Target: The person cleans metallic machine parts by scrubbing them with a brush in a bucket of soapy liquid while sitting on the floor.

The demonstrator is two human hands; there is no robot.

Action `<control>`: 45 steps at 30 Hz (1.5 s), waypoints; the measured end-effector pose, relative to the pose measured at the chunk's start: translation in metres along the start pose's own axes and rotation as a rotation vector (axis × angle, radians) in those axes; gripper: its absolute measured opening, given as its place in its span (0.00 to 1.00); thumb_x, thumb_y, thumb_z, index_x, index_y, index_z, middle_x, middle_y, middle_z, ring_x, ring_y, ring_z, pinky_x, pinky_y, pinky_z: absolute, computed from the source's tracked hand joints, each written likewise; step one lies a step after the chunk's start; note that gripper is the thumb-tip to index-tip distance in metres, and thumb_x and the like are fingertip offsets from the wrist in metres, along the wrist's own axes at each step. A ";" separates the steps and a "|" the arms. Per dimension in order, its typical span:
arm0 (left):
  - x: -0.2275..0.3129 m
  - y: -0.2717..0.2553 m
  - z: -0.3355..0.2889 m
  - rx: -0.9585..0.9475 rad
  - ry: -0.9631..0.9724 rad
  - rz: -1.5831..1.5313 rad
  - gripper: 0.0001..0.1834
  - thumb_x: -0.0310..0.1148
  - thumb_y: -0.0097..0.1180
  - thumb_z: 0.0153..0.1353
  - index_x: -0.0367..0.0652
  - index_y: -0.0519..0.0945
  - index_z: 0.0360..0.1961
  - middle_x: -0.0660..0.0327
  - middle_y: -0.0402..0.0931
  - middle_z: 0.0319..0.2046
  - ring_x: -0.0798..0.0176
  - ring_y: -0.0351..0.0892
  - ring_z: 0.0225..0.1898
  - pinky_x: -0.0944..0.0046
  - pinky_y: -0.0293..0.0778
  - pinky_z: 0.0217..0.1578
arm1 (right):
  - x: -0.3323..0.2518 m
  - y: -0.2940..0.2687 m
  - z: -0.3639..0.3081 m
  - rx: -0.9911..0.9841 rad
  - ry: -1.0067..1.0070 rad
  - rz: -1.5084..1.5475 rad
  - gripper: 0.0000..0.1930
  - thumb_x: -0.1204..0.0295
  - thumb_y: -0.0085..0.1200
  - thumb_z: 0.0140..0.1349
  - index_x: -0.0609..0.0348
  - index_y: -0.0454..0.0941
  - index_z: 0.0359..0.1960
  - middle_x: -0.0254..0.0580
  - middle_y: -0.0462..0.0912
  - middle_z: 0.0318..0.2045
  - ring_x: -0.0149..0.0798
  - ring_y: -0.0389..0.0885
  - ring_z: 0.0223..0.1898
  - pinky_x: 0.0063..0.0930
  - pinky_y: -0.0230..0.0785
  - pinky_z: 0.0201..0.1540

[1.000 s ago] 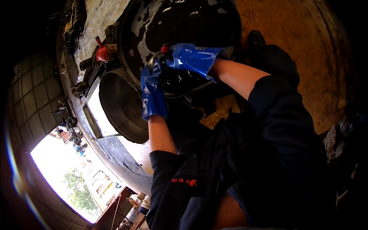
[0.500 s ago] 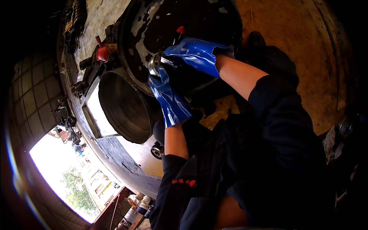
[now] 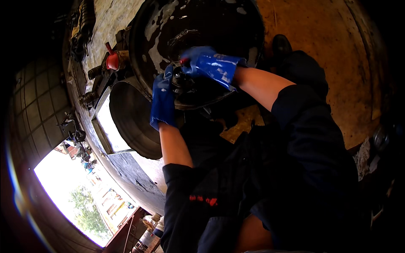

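Note:
Both my hands wear blue rubber gloves and are over a large round black basin (image 3: 137, 63) of dark liquid. My left hand (image 3: 163, 99) is closed at the near left side of a dark, shiny round metal part (image 3: 181, 80), its fingertips on the part's rim. My right hand (image 3: 206, 65), smeared by motion, is closed around a slim tool with a red end (image 3: 184, 61), just above and right of the part. Most of the tool is hidden in the glove, so its kind does not show.
Left of the basin, a red funnel-like piece (image 3: 112, 60) sits among dark metal parts. A large dark round drum (image 3: 135, 118) stands beside the basin's near left edge. Stained brown floor (image 3: 312, 25) stretches to the right, with my dark shoe (image 3: 281, 44) on it.
The metal part has tilted and come slightly nearer. My left hand has shifted left and up along its rim. The tool's red end has moved nearer and left, with my right hand.

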State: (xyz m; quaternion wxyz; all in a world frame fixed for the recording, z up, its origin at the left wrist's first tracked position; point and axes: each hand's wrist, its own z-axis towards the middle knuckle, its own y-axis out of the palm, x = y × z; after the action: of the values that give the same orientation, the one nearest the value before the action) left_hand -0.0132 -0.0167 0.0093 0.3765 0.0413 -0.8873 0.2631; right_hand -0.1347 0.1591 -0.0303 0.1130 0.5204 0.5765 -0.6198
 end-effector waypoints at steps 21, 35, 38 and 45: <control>0.043 0.012 -0.038 0.028 0.341 0.316 0.21 0.46 0.62 0.69 0.35 0.84 0.48 0.53 0.83 0.38 0.62 0.79 0.38 0.59 0.75 0.44 | -0.021 -0.025 -0.031 -0.038 -0.123 -0.097 0.11 0.57 0.63 0.63 0.44 0.86 0.42 0.37 0.88 0.37 0.43 0.88 0.35 0.36 0.81 0.40; 0.022 -0.021 0.012 -0.150 0.044 0.380 0.28 0.50 0.65 0.66 0.34 0.82 0.54 0.56 0.84 0.36 0.63 0.84 0.33 0.61 0.79 0.29 | -0.007 0.017 -0.012 0.132 0.042 0.270 0.19 0.50 0.61 0.63 0.50 0.86 0.44 0.46 0.88 0.36 0.51 0.88 0.43 0.41 0.79 0.49; 0.040 -0.023 0.020 -0.170 -0.069 0.345 0.29 0.52 0.61 0.70 0.32 0.82 0.52 0.55 0.84 0.35 0.62 0.82 0.30 0.60 0.78 0.27 | -0.029 -0.002 -0.025 0.121 -0.157 -0.075 0.17 0.56 0.61 0.64 0.49 0.84 0.49 0.44 0.88 0.39 0.50 0.88 0.44 0.44 0.82 0.48; 0.009 -0.015 0.012 -0.047 -0.070 0.012 0.29 0.54 0.56 0.72 0.35 0.81 0.53 0.55 0.83 0.36 0.62 0.82 0.31 0.59 0.81 0.29 | -0.019 -0.024 -0.036 0.416 0.139 -0.210 0.16 0.54 0.58 0.65 0.49 0.84 0.45 0.40 0.88 0.33 0.42 0.88 0.35 0.39 0.82 0.36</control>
State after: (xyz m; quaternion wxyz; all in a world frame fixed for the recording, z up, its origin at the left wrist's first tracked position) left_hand -0.0231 -0.0346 0.0157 0.3445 0.0361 -0.9061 0.2428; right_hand -0.1256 0.1880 0.0067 -0.1015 0.5110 0.4937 -0.6963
